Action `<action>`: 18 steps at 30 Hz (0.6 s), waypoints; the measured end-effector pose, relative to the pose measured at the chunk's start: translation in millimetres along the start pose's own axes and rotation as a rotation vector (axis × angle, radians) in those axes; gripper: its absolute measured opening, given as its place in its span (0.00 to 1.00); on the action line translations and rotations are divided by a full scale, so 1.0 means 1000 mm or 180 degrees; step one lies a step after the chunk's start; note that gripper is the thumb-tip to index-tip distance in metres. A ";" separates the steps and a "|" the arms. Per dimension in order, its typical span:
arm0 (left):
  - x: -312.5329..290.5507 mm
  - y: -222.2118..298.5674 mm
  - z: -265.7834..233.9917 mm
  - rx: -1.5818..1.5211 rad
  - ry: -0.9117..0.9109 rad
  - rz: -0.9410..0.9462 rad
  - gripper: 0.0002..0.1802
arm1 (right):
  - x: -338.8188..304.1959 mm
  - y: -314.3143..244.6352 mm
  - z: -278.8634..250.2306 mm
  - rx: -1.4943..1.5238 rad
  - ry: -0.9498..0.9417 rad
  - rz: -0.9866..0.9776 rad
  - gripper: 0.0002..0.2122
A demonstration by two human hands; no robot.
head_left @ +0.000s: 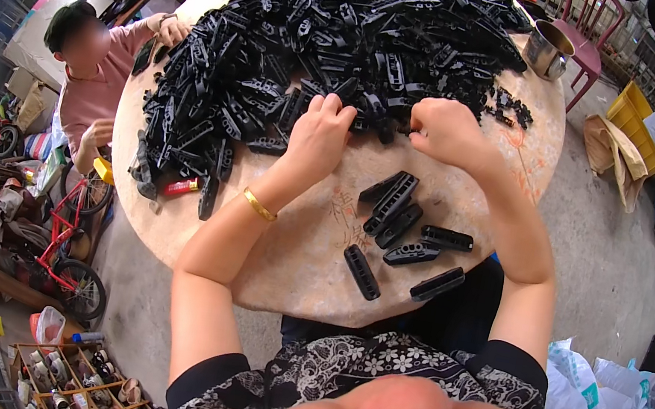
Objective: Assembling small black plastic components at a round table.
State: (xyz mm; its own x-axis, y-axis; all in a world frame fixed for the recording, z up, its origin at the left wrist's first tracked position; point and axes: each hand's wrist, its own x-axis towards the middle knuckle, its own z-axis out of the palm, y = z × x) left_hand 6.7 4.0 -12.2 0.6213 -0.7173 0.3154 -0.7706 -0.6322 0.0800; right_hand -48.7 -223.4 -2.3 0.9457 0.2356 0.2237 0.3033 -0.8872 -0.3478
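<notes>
A big heap of black plastic parts (349, 26) covers the far half of the round table (273, 273). My left hand (319, 138) is at the heap's near edge, fingers curled down and closed on a black plastic part that they mostly hide. To its right, my right hand (453, 135) is closed in a pinch beside the heap; whatever lies between its fingers is hidden. Nearer to me, several long black slotted parts (361, 273) lie loose on the tabletop, some leaning on one another.
A steel pot (549, 49) stands at the table's far right edge, near small black bits (510, 107). A red packet (180, 187) lies left. Another person (94, 70) sits at the left side, a hand at the heap. Around are a red chair (590, 41), yellow crate (637, 122) and red bicycle (66, 239).
</notes>
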 end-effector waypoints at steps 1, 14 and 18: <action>0.001 -0.001 0.001 0.0005 0.0085 0.0047 0.19 | 0.000 0.000 -0.006 0.0246 0.0066 0.0066 0.08; 0.006 0.014 -0.008 -0.5318 -0.0162 -0.1138 0.20 | 0.005 -0.014 0.004 0.2850 0.0745 -0.0030 0.08; 0.005 0.015 -0.007 -0.5416 -0.0154 -0.1256 0.19 | 0.005 -0.019 0.009 0.2699 0.1160 -0.0458 0.06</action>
State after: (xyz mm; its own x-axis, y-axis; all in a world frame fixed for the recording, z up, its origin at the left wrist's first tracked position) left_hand -2.5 -7.1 -2.4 0.7710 -0.6368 0.0108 0.1572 0.2067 0.9657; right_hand -49.0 -201.3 -3.0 0.8410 0.0543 0.5382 0.5343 -0.2392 -0.8108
